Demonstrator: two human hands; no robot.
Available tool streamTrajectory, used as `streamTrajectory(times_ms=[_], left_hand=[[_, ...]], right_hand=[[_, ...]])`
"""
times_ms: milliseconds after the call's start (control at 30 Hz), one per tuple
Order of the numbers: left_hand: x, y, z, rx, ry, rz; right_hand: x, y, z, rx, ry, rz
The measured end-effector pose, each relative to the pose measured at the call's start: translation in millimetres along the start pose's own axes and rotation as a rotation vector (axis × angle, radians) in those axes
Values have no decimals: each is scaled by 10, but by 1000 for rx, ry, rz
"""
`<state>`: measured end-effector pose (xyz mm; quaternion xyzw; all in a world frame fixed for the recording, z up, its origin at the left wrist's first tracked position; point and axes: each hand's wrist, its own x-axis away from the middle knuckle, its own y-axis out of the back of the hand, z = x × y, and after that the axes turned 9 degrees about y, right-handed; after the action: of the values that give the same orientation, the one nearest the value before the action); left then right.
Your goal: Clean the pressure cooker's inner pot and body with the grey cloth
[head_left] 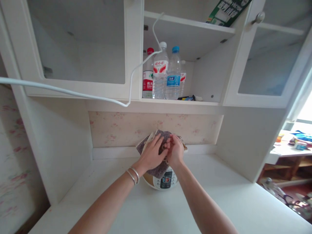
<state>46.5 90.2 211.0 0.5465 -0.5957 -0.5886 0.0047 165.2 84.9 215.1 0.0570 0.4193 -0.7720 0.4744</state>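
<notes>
A round white rice cooker (pixel 162 183) with a small control panel stands on the white counter (pixel 219 201). A purple patterned cloth (pixel 161 169) is draped over its top. My left hand (pixel 152 152), with bangles on the wrist, lies flat on the cloth with its fingers stretched out. My right hand (pixel 175 151) is beside it with the fingers curled round a fold of the same cloth. The cooker's lid is hidden under the cloth and hands.
Above is a white cupboard with glass doors (pixel 78 45); its open shelf holds three water bottles (pixel 162 74) and small items. A white cable (pixel 73 93) hangs across the front. A floral backsplash (pixel 122 128) is behind. A cluttered table (pixel 292 146) lies to the right.
</notes>
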Motion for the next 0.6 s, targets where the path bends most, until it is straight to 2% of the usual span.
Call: streamTrajectory(times_ms=[67,167,267,367,467,600], left_hand=[[11,-179,-50,-107,8,38],[78,-330,24,-152,1,-23],[106,-352,196,-69,48,-93],[51,-338,346,66,232,-178],[-41,-335,434,252,457,-254],[-135,-317,616,596,648,-449]], right_hand=[[126,249,126,19,-20,-11],[412,793,161,172,-100,-13],[775,1445,-18,291,-213,-47],[1147,1982,-306,435,-342,-61],[1426,2238,-535,598,-418,26],[1524,2245,-606,691,-438,186]])
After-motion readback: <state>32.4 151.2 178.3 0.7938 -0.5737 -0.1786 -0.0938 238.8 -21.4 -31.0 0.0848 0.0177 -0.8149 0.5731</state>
